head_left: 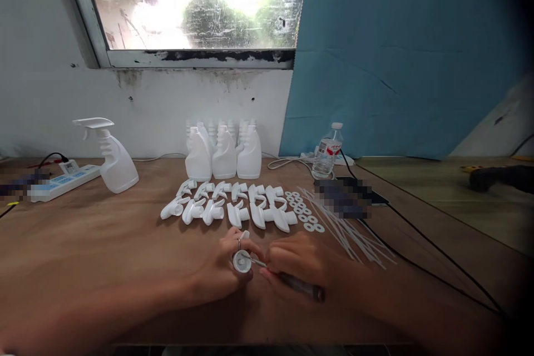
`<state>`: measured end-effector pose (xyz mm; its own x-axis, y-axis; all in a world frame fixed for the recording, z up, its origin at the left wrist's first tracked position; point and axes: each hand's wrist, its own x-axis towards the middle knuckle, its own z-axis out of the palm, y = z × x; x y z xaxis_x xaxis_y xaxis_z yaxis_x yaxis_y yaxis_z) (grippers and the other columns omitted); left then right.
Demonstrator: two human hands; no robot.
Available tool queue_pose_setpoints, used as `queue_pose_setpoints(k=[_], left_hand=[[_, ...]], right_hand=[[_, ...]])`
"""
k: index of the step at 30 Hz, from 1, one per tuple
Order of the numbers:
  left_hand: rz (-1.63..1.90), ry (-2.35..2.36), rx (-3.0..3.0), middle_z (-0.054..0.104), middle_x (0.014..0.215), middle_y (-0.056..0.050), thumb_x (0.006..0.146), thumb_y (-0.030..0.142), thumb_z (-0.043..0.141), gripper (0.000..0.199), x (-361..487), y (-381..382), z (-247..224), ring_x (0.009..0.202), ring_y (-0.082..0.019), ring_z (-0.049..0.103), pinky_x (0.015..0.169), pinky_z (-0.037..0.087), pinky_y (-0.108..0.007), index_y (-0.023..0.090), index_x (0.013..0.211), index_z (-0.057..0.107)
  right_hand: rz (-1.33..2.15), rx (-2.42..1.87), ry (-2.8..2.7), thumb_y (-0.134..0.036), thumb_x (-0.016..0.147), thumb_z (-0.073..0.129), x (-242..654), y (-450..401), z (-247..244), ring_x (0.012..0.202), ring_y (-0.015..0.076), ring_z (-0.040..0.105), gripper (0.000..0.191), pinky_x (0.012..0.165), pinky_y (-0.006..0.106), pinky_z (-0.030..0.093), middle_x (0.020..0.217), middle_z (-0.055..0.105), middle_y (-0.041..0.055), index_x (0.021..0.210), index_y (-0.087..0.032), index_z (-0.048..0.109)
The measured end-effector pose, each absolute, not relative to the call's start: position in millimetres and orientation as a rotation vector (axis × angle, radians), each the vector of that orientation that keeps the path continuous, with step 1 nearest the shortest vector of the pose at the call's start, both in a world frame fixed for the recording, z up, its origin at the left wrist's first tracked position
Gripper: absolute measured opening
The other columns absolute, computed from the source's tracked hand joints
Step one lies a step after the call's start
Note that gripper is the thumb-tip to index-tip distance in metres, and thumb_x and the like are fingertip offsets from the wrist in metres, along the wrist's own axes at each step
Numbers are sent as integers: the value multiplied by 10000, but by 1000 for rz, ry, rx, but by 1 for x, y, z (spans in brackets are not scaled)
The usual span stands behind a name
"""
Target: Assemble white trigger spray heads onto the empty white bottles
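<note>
My left hand (225, 264) is closed around a white spray head (242, 261), its round open end turned toward me. In my right hand (298, 258) is a tool with a dark handle (302, 286) and a thin metal shaft. The shaft's tip reaches the opening of the held spray head; whether it touches the inside I cannot tell. Beyond my hands lie two rows of white spray heads (237, 214). To their right are several white rings (308, 227) and a loose bundle of thin white tubes (346, 228).
Several white bottles (249, 153) stand near the wall. An assembled spray bottle (119, 167) and a power strip (67, 182) are at the left. At the right are a water bottle (327, 153), a blurred dark item (344, 198) and black cables (438, 267).
</note>
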<state>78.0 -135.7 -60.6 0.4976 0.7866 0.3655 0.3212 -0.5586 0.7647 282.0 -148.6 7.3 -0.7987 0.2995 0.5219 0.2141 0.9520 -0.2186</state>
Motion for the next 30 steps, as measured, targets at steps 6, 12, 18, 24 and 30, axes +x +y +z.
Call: queue_pose_setpoints(k=[6,12,18,24,30], left_hand=[[954,936,2145,508,721,-15,698,64,580,163,77,-136,-64,826,-188,453,739,382,-290,178,797,643],[896,936,2175,524,742,-26,661,29,555,269,77,-136,-66,861,-201,450,759,394,-299,187,834,688],[868,952,2129,482,684,-16,585,31,549,353,78,-135,-59,781,-191,439,752,407,-321,165,853,735],[833,786,2167,563,678,-1,624,70,561,350,77,-135,-57,747,-170,476,904,396,-371,192,895,744],[770,535,2209,693,935,-40,630,77,552,330,78,-138,-53,888,-205,581,955,411,-367,198,878,733]], right_hand=[[137,-416,-2445,-158,893,482,278,-141,-7,461,75,304,254,464,243,259,542,397,-62,663,-218,393],[355,-592,-2472,-232,913,460,279,-142,5,476,74,316,319,478,220,296,533,341,-61,621,-204,334],[578,-838,-2262,-258,895,469,282,-133,-13,525,89,415,325,516,241,336,586,529,-20,601,-197,346],[979,-748,-1975,-343,891,535,285,-130,-24,470,89,482,369,455,232,350,550,514,-30,605,-206,344],[1419,-695,-1780,-352,850,630,277,-126,-24,415,86,487,377,401,210,328,516,550,-32,613,-203,378]])
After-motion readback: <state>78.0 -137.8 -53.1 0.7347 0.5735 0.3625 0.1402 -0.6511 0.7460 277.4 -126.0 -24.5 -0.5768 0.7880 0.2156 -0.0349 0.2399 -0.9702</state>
